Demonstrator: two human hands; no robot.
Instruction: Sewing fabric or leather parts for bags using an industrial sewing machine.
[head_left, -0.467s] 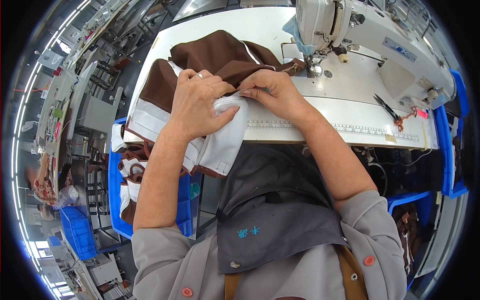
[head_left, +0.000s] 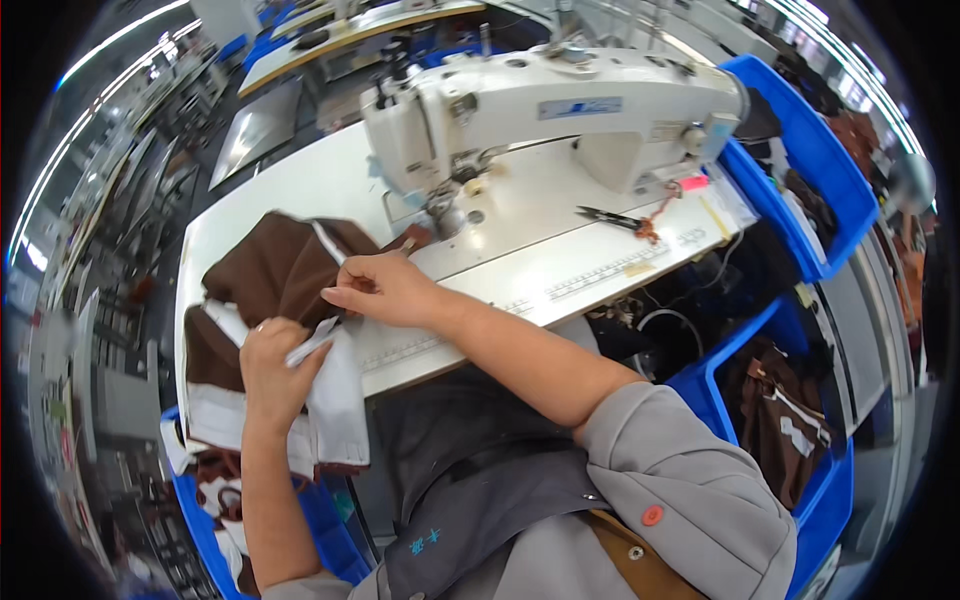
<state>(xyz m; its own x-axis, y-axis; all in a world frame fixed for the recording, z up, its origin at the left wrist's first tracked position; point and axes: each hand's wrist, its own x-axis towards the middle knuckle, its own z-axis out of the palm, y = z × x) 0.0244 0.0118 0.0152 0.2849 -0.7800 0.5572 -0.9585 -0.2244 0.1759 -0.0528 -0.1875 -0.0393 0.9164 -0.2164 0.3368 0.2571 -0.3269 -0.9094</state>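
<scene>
A brown fabric piece (head_left: 265, 265) with white lining (head_left: 338, 400) lies bunched on the left part of the sewing table, its lower end hanging over the front edge. My left hand (head_left: 275, 370) is closed on it, with a fold of the white lining standing out between thumb and fingers. Just to the right and farther up, my right hand (head_left: 385, 288) has its fingers curled together beside the brown cloth. Whether a bit of fabric sits in that pinch is hidden. A white sewing machine (head_left: 540, 110) stands behind, its needle area right of the cloth.
Black thread snips (head_left: 610, 218) with an orange cord lie on the table (head_left: 520, 255), near a printed ruler strip. Blue bins (head_left: 850, 200) stand at the right. Another blue bin (head_left: 325, 530), below left, holds brown and white pieces.
My view has swung to the right, so hands and fabric appear lower and farther left. My hands have moved slightly apart; the right one has shifted up from the white lining.
</scene>
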